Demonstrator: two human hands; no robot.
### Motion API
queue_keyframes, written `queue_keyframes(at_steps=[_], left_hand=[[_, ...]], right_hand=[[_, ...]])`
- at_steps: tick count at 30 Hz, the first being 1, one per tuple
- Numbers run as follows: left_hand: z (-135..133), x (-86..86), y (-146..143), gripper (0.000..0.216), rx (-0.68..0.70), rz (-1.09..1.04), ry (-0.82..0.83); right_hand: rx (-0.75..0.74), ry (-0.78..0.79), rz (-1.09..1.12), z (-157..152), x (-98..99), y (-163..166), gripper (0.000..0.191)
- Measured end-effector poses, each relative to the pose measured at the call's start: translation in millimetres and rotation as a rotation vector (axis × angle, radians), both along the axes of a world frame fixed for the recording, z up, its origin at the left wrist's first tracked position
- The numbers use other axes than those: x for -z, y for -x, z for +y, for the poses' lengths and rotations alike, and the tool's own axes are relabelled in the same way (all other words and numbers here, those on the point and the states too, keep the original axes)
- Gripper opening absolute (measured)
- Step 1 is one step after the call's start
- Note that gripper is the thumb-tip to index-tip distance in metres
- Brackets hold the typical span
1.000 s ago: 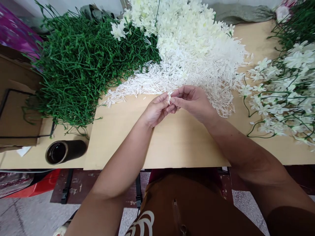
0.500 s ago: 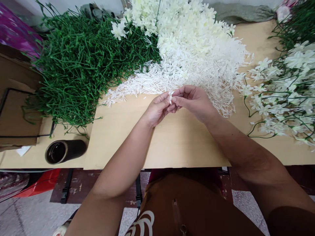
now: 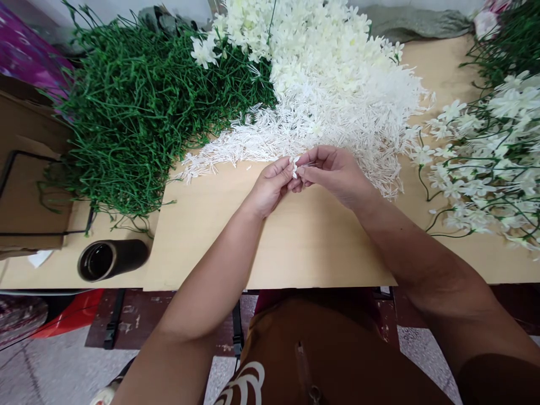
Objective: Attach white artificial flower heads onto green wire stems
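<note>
My left hand (image 3: 274, 184) pinches a small white artificial flower (image 3: 294, 167), its petals bunched between thumb and forefinger. Against it from the right comes my right hand (image 3: 333, 171), thumb and fingers closed on thin white stamens (image 3: 311, 164); their inner ends are hidden by the fingers. Both hands' fingertips meet above the board, just in front of a spread of loose white stamens (image 3: 253, 140). Behind these lies a heap of white artificial flowers (image 3: 324, 39).
Green plastic stems (image 3: 139, 107) are piled at the left. A dark hollow cylinder (image 3: 113, 260) lies near the front edge, beside a cardboard box (image 3: 34, 185). White flowers on green stems (image 3: 489, 169) lie at the right. Grey-green cloth (image 3: 417, 22) runs along the back.
Both hands have shifted very slightly to the right with the flower. The right fingertips and the stamens have moved only a little against it; both grips are kept.
</note>
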State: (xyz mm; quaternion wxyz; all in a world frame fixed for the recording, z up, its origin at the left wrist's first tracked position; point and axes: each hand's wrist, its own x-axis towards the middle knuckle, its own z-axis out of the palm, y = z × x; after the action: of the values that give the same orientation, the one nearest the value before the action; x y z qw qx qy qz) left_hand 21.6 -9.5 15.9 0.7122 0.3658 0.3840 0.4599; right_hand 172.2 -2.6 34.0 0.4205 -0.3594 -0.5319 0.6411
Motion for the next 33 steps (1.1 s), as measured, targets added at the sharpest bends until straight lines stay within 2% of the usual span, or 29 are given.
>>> queue_keyframes(at_steps=[6,10,15,23,33], left_hand=[[0.5,-0.7,1.0,0.029,0.036,-0.01,-0.047],[0.3,-2.0,0.9,0.029,0.03,0.005,-0.005],[0.1,-2.6,0.7,0.029,0.014,-0.006,0.047],[1.4,1.6,2.3,0.027,0.039,0.002,-0.044],[0.8,0.1,1.9,0.027,0.029,0.013,-0.02]], right_hand=[[-0.013,0.025,0.014,0.7,1.4,-0.2,0.033],[-0.011,0.039,0.015,1.2,2.3,-0.2,0.036],[-0.012,0.029,0.01,1.6,3.9,-1.2,0.035],[-0.031,0.034,0.032,1.6,5.0,-2.1,0.036],[-0.036,0.045,0.054,1.7,5.3,-1.9,0.035]])
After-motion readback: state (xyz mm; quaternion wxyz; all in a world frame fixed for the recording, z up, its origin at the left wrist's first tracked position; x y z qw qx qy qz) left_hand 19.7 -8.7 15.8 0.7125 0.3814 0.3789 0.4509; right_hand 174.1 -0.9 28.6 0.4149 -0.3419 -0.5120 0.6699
